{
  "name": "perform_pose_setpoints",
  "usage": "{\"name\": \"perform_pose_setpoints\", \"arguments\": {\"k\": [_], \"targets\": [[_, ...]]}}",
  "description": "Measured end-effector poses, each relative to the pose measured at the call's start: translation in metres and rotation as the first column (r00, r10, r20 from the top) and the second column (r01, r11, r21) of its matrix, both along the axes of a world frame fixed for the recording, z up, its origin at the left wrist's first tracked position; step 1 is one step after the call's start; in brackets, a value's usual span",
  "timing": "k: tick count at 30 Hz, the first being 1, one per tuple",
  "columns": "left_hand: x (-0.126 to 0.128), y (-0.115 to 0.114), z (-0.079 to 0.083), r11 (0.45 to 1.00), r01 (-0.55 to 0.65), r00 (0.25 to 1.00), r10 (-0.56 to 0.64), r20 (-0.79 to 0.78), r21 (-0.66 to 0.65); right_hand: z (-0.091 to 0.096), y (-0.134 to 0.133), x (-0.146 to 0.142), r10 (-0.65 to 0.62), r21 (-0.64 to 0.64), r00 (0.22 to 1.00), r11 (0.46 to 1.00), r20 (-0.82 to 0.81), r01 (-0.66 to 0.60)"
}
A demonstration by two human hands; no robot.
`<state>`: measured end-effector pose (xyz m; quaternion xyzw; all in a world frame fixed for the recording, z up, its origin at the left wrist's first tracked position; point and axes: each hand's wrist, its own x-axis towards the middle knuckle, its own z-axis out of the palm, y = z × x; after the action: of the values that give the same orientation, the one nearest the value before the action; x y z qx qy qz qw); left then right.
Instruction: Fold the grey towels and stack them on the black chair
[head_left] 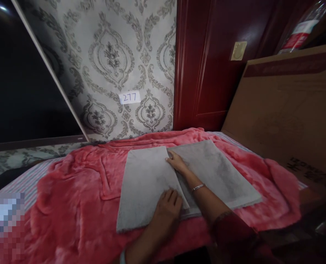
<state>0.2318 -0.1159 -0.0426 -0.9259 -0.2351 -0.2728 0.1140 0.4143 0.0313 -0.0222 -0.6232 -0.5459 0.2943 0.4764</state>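
A grey plush cloth [215, 172] lies flat, its left part folded over into a lighter flap [143, 179] whose free edge runs down the middle. My right hand [176, 161] grips the far corner of that flap, thumb on top and the other fingers partly hidden. Nearer to me, my left hand [170, 205] has its fingers curled over the flap's near end, at the same edge. The left thumb is hidden. A bangle [198, 187] circles my right wrist.
Beneath the cloth spreads a rumpled pink-red blanket [61, 198] over a striped sheet [33, 181]. A dark screen [28, 80] stands at the left. On the right are a large cardboard box [286, 110] and a plastic bottle [300, 31]. A paper label [129, 97] marks the wall.
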Motion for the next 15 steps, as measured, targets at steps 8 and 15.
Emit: {"name": "perform_pose_setpoints", "arguments": {"k": [8,15], "targets": [[-0.001,-0.006,0.006,0.997,-0.034,0.993,0.026,0.114,0.071,-0.003,0.019,0.003,0.035,0.079,0.999,0.996,0.041,-0.038],[0.012,-0.001,0.019,0.998,-0.019,0.999,0.017,0.034,0.059,-0.008,0.025,0.01,0.005,0.158,0.997,0.987,0.08,-0.018]]}}
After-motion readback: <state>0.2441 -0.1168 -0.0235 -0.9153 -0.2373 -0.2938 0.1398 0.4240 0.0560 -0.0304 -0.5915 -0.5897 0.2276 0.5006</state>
